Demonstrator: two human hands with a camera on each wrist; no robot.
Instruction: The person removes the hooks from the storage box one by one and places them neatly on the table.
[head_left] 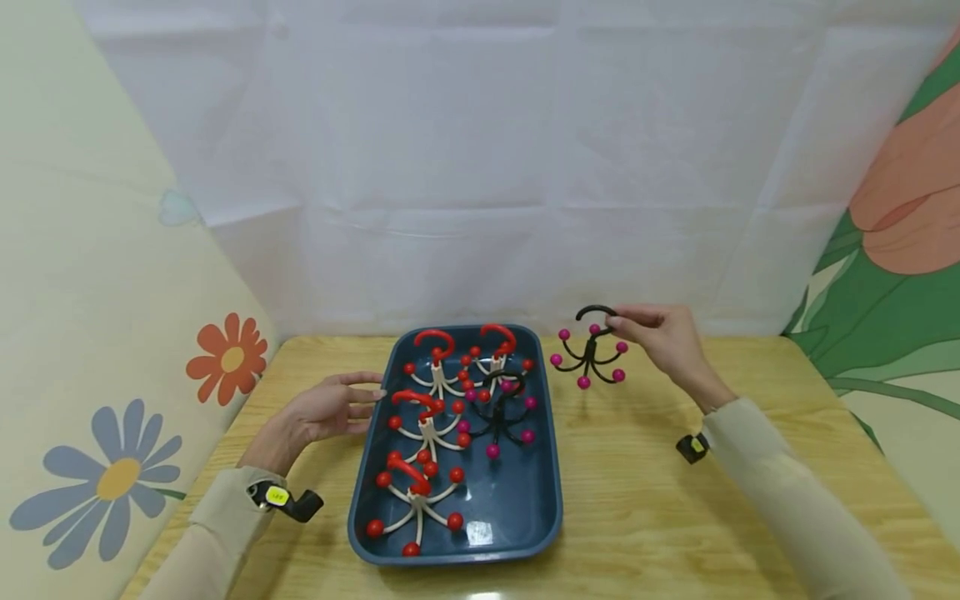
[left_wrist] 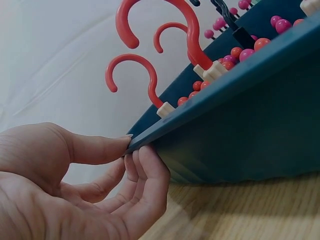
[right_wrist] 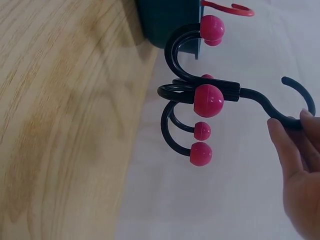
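My right hand (head_left: 660, 337) pinches the top hook of a black multi-arm hanger (head_left: 590, 350) with pink ball tips. It hangs upright to the right of the blue tray, over the back of the table. In the right wrist view the thumb and fingers grip the hook's curve. My left hand (head_left: 333, 408) holds the left rim of the blue tray (head_left: 557, 492), thumb on top and fingers curled below in the left wrist view. Inside the tray stand several white hangers (head_left: 427, 432) with red hooks and red balls, plus one black hanger (head_left: 497, 417) with pink balls.
The tray stands on a wooden table (head_left: 637, 508). A white cloth (head_left: 465, 167) hangs behind the table. Flower-patterned panels (head_left: 90, 275) stand at both sides. A small black wrist camera (head_left: 692, 447) sits at the right cuff.
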